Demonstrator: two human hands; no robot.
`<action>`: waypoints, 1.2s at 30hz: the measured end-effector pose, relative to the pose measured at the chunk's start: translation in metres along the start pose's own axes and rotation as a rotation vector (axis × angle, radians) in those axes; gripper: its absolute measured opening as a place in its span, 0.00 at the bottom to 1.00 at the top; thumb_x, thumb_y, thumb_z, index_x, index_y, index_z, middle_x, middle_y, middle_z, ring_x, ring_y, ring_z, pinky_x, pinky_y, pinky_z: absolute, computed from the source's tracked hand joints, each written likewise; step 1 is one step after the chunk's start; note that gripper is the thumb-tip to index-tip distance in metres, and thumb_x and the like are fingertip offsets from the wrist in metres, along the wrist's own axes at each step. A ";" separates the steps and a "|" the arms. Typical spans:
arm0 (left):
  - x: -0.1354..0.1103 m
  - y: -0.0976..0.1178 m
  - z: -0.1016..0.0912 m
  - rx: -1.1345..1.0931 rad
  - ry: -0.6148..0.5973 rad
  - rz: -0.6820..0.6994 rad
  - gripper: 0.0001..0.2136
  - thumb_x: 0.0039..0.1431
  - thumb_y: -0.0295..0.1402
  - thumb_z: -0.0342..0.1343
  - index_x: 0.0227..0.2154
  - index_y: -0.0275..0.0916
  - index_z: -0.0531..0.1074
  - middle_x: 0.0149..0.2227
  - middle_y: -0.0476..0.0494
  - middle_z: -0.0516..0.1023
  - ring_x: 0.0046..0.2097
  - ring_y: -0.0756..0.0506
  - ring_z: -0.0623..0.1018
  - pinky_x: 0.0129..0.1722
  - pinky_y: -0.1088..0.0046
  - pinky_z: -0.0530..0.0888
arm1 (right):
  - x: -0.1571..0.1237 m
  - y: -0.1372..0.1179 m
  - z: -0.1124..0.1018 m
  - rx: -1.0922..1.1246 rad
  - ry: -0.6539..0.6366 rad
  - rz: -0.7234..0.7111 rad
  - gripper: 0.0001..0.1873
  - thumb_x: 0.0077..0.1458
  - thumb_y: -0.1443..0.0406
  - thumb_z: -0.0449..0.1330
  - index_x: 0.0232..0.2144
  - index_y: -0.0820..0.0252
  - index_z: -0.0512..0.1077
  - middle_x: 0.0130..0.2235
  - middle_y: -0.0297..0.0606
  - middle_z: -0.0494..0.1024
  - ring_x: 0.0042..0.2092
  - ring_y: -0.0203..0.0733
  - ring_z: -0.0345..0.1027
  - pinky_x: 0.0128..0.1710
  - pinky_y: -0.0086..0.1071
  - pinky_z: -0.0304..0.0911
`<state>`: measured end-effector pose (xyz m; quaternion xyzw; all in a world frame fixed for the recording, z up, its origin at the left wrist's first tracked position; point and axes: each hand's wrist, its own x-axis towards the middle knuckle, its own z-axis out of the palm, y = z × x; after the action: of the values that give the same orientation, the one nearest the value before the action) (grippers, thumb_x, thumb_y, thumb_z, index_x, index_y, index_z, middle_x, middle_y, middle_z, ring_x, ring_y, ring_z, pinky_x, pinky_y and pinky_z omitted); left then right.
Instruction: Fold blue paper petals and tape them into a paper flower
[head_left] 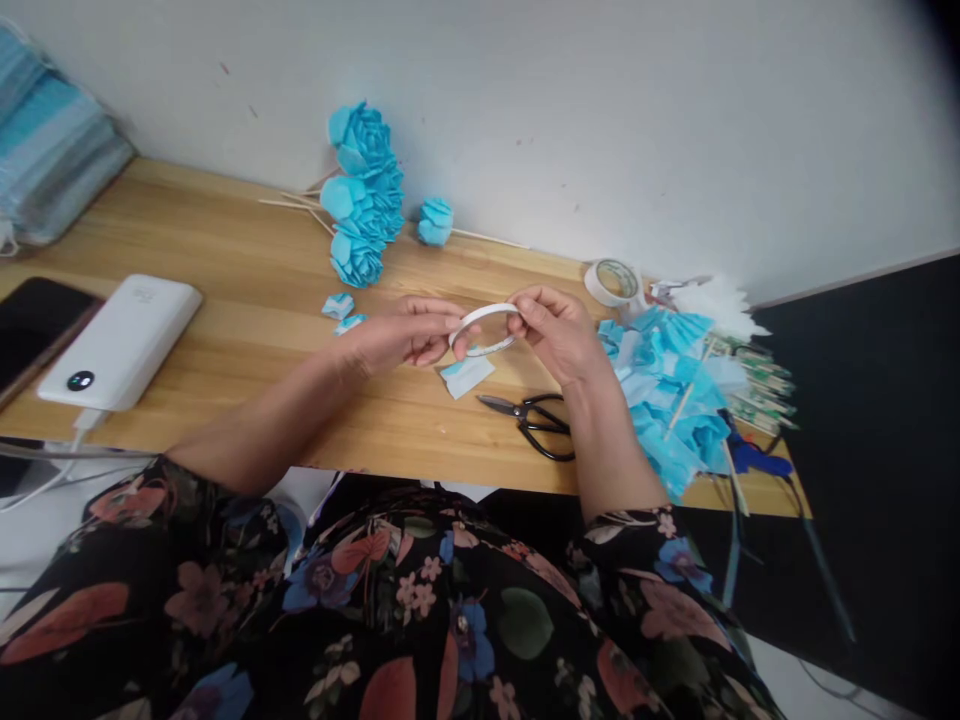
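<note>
Between my two hands is a thin white roll of tape (487,312), held up over the table. My left hand (409,332) pinches its left side, and my right hand (553,328) grips its right side between thumb and fingers. Below the roll lies a small white and blue paper piece (468,374). Black-handled scissors (531,412) rest by my right wrist, blades pointing left. Small blue paper scraps (339,307) lie just past my left hand.
Blue paper flowers (361,200) on sticks lie near the wall, with a single blue flower (435,221) beside them. At right are a wider tape roll (613,282) and heaped blue crepe paper (664,385). A white power bank (124,345) and a phone (37,325) sit at left.
</note>
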<state>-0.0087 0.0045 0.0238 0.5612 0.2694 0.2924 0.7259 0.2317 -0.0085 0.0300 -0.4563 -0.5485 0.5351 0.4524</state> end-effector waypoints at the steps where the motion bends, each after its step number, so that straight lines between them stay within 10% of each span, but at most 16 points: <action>1: 0.001 0.000 0.000 0.003 0.007 -0.007 0.14 0.54 0.46 0.71 0.31 0.40 0.81 0.29 0.43 0.83 0.19 0.55 0.64 0.17 0.74 0.56 | 0.001 0.002 0.000 0.006 0.024 -0.008 0.30 0.41 0.38 0.76 0.30 0.55 0.75 0.24 0.27 0.72 0.26 0.33 0.64 0.33 0.32 0.67; 10: 0.002 -0.002 0.003 0.047 0.066 -0.135 0.11 0.54 0.41 0.70 0.30 0.40 0.79 0.29 0.44 0.81 0.22 0.53 0.69 0.19 0.75 0.55 | -0.007 0.014 0.009 -0.065 0.045 -0.096 0.23 0.49 0.44 0.75 0.30 0.56 0.79 0.26 0.31 0.78 0.27 0.34 0.66 0.30 0.31 0.64; 17: -0.001 0.001 0.001 -0.279 0.037 -0.018 0.18 0.49 0.47 0.75 0.27 0.38 0.79 0.30 0.43 0.79 0.28 0.49 0.76 0.26 0.72 0.72 | -0.010 0.020 0.011 0.126 0.058 -0.129 0.28 0.63 0.37 0.57 0.39 0.52 0.76 0.33 0.37 0.81 0.40 0.44 0.78 0.52 0.44 0.76; 25: 0.001 -0.004 -0.003 -0.115 -0.013 0.011 0.21 0.58 0.52 0.68 0.29 0.36 0.76 0.29 0.42 0.80 0.24 0.51 0.73 0.20 0.76 0.63 | -0.009 0.019 0.013 0.278 0.069 -0.140 0.26 0.45 0.41 0.77 0.29 0.53 0.78 0.25 0.27 0.75 0.30 0.34 0.70 0.40 0.33 0.74; 32: 0.000 -0.006 -0.007 0.152 -0.004 0.076 0.14 0.64 0.44 0.65 0.34 0.36 0.82 0.22 0.49 0.75 0.24 0.53 0.69 0.24 0.77 0.64 | -0.012 0.020 0.007 -0.130 0.117 -0.428 0.17 0.58 0.45 0.71 0.35 0.49 0.86 0.30 0.31 0.83 0.31 0.36 0.75 0.35 0.33 0.72; 36: 0.004 -0.010 -0.008 0.126 0.091 0.098 0.13 0.60 0.42 0.68 0.32 0.36 0.81 0.24 0.48 0.77 0.25 0.53 0.71 0.25 0.78 0.66 | -0.017 0.011 -0.001 -0.480 0.162 -0.545 0.16 0.67 0.50 0.64 0.45 0.50 0.85 0.46 0.38 0.89 0.49 0.46 0.82 0.54 0.44 0.76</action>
<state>-0.0100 0.0105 0.0118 0.6043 0.2923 0.3351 0.6611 0.2354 -0.0250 0.0193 -0.4276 -0.7220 0.2133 0.5004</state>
